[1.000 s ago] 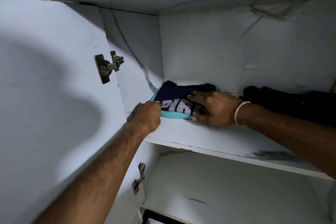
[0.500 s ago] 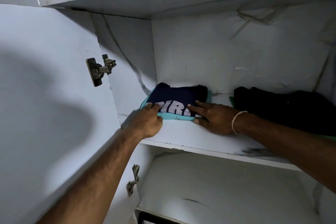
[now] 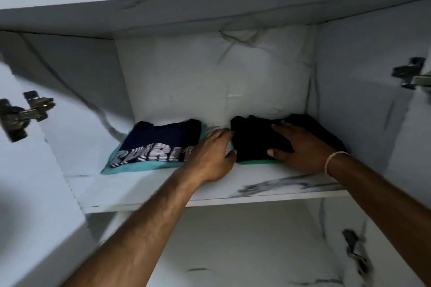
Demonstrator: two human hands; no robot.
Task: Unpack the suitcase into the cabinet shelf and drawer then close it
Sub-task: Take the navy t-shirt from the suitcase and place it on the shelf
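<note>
We are squaring black folded stack (image 3: pixel 261 142) at right of shelf (image 3: pixel 163 191): right hand (image 3: pixel 300 149) flat, spread on top; left hand (image 3: pixel 213 158) cupping left edge. Soft, light, floppy; we are judging edges best hold.

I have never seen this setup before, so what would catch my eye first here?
Two folded piles sit side by side on the white shelf: a navy shirt printed SPIRIT on the left, a black garment on the right. The left hand rests between them; the right hand lies flat on the black garment.
</note>
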